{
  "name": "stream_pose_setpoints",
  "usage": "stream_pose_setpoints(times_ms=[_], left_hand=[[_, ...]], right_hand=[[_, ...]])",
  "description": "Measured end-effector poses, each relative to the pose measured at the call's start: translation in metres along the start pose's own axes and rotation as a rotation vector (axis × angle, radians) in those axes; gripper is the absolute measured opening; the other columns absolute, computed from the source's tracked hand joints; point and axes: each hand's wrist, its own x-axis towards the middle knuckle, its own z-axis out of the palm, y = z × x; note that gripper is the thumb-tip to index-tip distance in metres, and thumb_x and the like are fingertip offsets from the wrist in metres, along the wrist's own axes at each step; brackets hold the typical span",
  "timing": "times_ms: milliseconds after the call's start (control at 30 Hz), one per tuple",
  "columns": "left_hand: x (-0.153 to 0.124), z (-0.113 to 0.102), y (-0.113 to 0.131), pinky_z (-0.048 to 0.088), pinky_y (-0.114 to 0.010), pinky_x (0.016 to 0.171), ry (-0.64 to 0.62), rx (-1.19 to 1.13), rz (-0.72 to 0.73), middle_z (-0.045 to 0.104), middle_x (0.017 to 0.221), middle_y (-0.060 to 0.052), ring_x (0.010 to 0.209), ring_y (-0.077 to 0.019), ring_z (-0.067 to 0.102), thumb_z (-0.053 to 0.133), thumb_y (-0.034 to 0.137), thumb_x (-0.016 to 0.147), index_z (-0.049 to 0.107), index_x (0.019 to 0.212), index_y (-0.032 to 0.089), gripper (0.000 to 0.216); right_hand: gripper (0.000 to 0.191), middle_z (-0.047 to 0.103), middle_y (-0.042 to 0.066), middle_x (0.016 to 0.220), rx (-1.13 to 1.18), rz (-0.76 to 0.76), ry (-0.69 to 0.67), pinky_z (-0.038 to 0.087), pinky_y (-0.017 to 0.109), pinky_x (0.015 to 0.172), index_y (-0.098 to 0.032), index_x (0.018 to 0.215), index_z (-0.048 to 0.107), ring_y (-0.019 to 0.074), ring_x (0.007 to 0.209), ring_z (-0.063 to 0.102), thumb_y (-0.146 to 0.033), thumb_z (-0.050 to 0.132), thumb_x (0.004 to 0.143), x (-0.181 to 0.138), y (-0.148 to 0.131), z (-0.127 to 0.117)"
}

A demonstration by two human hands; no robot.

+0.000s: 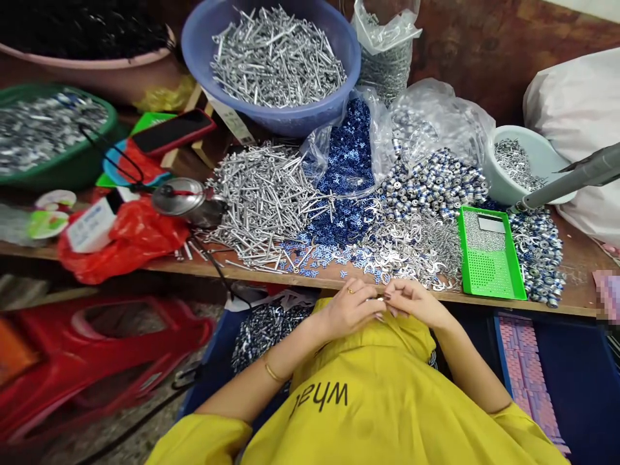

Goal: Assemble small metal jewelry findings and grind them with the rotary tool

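My left hand (351, 310) and my right hand (414, 302) meet just below the table's front edge, over my yellow shirt. Both pinch a small metal part (380, 298) between their fingertips; its shape is too small to make out. A ring shows on my left hand and a thin bracelet on that wrist. Just beyond the fingers lie loose silver hooks (411, 255) and small blue plastic pieces (339, 219) on the wooden table (576, 290).
A heap of silver pins (264, 200) lies left of centre, more fill a blue basin (276, 58). Blue-banded metal rollers (433, 181) spill from a clear bag. A green perforated tray (489, 255), white bowl (520, 161), green basin (48, 135), red bag (121, 239) and red stool (97, 361) surround me.
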Motion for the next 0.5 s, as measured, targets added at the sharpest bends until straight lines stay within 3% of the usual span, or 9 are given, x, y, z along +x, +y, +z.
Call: stream_pose_setpoints(times_ms=[33,100,167,233,300,400,500], left_hand=[[0.001,0.004,0.001,0.034,-0.038,0.085,0.032,0.006,0.002,0.068,0.089,-0.010,0.085,-0.0246,0.050,0.057,0.036,0.092,0.074,0.095,0.025,0.021],[0.006,0.012,0.006,0.035,-0.038,0.085,0.146,-0.029,-0.025,0.066,0.089,-0.010,0.086,-0.0248,0.051,0.052,0.036,0.094,0.072,0.095,0.022,0.024],[0.013,0.019,0.015,0.036,-0.037,0.085,0.291,-0.116,-0.096,0.065,0.089,-0.009,0.088,-0.0244,0.052,0.048,0.037,0.097,0.069,0.095,0.021,0.026],[0.020,0.023,0.024,0.038,-0.035,0.087,0.420,-0.228,-0.196,0.064,0.093,-0.009,0.092,-0.0236,0.054,0.046,0.039,0.099,0.067,0.096,0.021,0.028],[0.024,0.025,0.029,0.039,-0.033,0.089,0.512,-0.350,-0.304,0.063,0.096,-0.007,0.094,-0.0224,0.054,0.047,0.043,0.098,0.066,0.097,0.021,0.029],[0.026,0.026,0.025,0.040,-0.029,0.088,0.585,-0.545,-0.442,0.061,0.097,-0.005,0.090,-0.0195,0.053,0.051,0.049,0.095,0.066,0.099,0.021,0.032],[0.024,0.027,0.014,0.041,-0.028,0.089,0.596,-0.693,-0.519,0.061,0.101,-0.005,0.091,-0.0178,0.054,0.054,0.052,0.094,0.066,0.101,0.021,0.034]], right_hand=[[0.026,0.063,0.000,0.071,-0.156,-0.053,0.129,0.039,0.023,0.051,-0.020,0.090,0.061,0.0103,0.054,0.048,-0.045,0.056,0.093,0.000,0.002,-0.010],[0.022,0.066,0.006,0.089,-0.546,-0.153,0.521,0.045,0.030,0.065,-0.021,0.099,0.064,0.0166,0.072,0.056,-0.038,0.051,0.096,0.005,0.006,-0.031],[0.019,0.066,0.011,0.099,-0.920,-0.195,0.810,0.044,0.037,0.077,-0.021,0.099,0.066,0.0233,0.089,0.055,-0.030,0.050,0.096,0.015,0.012,-0.052],[0.017,0.065,0.013,0.102,-1.158,-0.191,0.839,0.043,0.041,0.082,-0.019,0.097,0.067,0.0273,0.096,0.052,-0.024,0.051,0.094,0.025,0.018,-0.070],[0.015,0.067,0.012,0.098,-1.228,-0.203,0.811,0.043,0.042,0.082,-0.018,0.094,0.068,0.0279,0.095,0.052,-0.022,0.053,0.093,0.031,0.024,-0.081],[0.015,0.069,0.009,0.096,-1.078,-0.323,0.867,0.046,0.041,0.084,-0.020,0.091,0.068,0.0262,0.095,0.057,-0.024,0.054,0.094,0.030,0.026,-0.083],[0.013,0.071,0.006,0.095,-0.787,-0.490,0.884,0.051,0.037,0.081,-0.022,0.097,0.068,0.0219,0.090,0.064,-0.026,0.056,0.094,0.021,0.017,-0.066]])
